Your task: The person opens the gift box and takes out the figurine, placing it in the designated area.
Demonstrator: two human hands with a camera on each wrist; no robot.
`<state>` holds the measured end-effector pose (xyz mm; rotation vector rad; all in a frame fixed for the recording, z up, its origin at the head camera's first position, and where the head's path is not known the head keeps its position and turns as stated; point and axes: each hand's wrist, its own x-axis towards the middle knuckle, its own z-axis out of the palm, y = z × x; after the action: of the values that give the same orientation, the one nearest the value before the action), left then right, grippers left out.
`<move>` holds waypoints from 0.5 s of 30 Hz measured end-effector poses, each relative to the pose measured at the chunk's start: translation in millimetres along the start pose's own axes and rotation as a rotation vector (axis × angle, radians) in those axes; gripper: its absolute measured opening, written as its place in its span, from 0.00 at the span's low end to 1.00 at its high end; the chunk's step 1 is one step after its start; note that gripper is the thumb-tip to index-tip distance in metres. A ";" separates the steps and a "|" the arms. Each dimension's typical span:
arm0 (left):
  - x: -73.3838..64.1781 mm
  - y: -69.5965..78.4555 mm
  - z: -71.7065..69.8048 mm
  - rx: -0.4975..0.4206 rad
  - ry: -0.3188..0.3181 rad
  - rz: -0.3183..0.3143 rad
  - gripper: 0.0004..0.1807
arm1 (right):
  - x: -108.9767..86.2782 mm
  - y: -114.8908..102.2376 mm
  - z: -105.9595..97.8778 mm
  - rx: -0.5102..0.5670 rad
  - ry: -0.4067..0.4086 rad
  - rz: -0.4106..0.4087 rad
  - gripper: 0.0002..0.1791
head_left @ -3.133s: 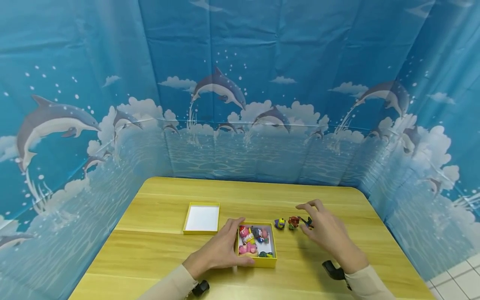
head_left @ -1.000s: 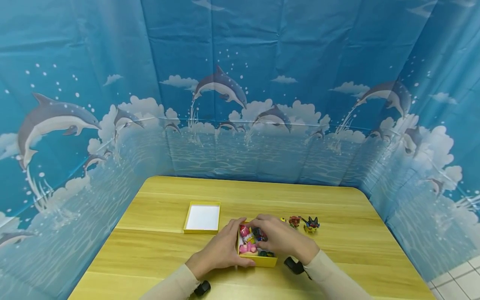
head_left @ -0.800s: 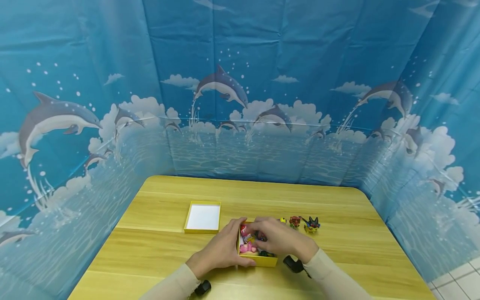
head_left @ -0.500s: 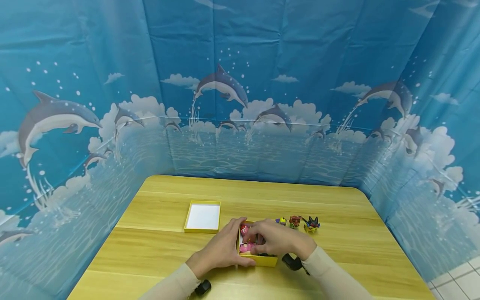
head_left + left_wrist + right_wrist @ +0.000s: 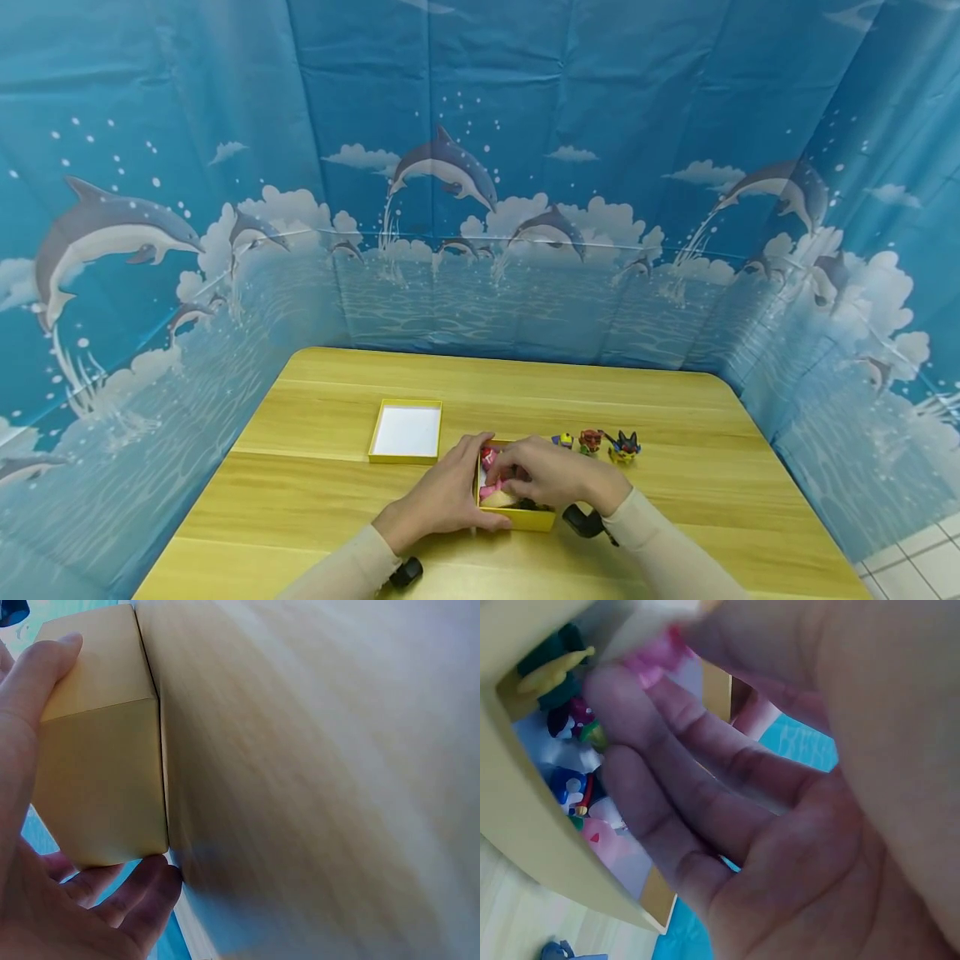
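Note:
My left hand (image 5: 442, 492) grips a yellow box (image 5: 525, 521) on the table, its thumb on the near wall and its fingers round the left side and far corner. Inside the box, my right hand (image 5: 558, 472) pinches a pink figurine (image 5: 658, 658) with a cream base between thumb and fingers. In the right wrist view, other figurines stay in the box: a green-and-yellow one (image 5: 555, 671), a blue-and-white one (image 5: 571, 786) and a pale pink one (image 5: 606, 838). A red-and-pink figurine (image 5: 489, 457) shows at the box's far left corner. My right hand hides much of the interior.
A shallow yellow tray or lid (image 5: 405, 433) with a white inside lies left of the box. Beyond the box, to the right, stand a purple-and-yellow figurine (image 5: 564, 439), a red one (image 5: 591, 441) and a dark-eared one (image 5: 624, 447). A dolphin-print curtain (image 5: 480, 300) borders the table.
My right hand has set down the dark-eared figurine on the table, come over into the box and taken hold of the pink figurine, which is now tilted. The left hand keeps its place.

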<state>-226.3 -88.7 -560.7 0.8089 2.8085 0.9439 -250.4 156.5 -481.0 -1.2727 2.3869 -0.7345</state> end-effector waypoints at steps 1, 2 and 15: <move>0.0 0.2 0.2 0.004 0.000 0.001 0.74 | 0.5 0.7 0.2 -0.001 0.004 -0.002 0.10; -0.1 0.3 0.4 0.005 -0.002 0.000 0.74 | 0.9 1.4 0.4 0.000 0.007 -0.002 0.11; 0.8 0.4 0.4 0.014 -0.004 -0.008 0.75 | 3.5 0.6 -1.8 0.022 -0.017 0.044 0.12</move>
<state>-226.7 -87.7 -560.7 0.7995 2.8161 0.9216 -253.7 154.4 -480.1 -1.2094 2.3788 -0.7324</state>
